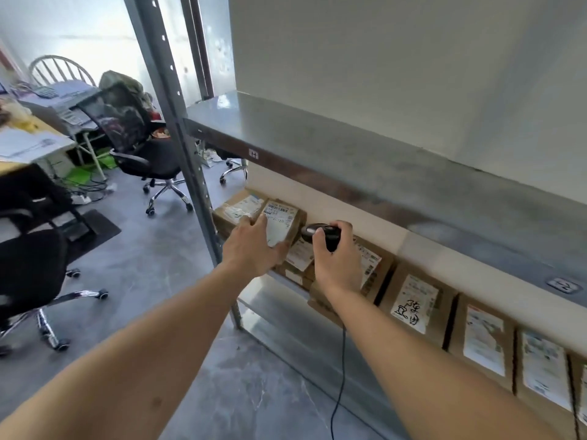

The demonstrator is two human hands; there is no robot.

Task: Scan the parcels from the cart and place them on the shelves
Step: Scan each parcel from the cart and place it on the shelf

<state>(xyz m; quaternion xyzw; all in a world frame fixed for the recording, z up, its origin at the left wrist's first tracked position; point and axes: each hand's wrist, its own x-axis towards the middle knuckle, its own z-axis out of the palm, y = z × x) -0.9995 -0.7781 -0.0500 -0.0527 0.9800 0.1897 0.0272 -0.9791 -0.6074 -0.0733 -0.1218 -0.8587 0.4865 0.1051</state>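
- Head view: parcel [281, 225] stands on the lower shelf [279, 290] at frame centre, label facing out.
- Left hand [251, 246] grips it, fingers over its left top edge, thumb curled on the lower front.
- Right hand [338, 258], at the parcel's 3 o'clock, is clamped round a black scanner [320, 235], nose just beside the parcel.
- More parcels [413, 303] run toward 4 o'clock.

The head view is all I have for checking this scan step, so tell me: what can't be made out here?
- Cart: out of frame in the head view.
- Label text on the held parcel: too small and blurred; left hand covers its lower corner.
- Scanner: right hand wraps its handle; trigger unseen.
- Parcels behind the hands: mostly hidden.
- Row of parcels: cut off by the right edge.
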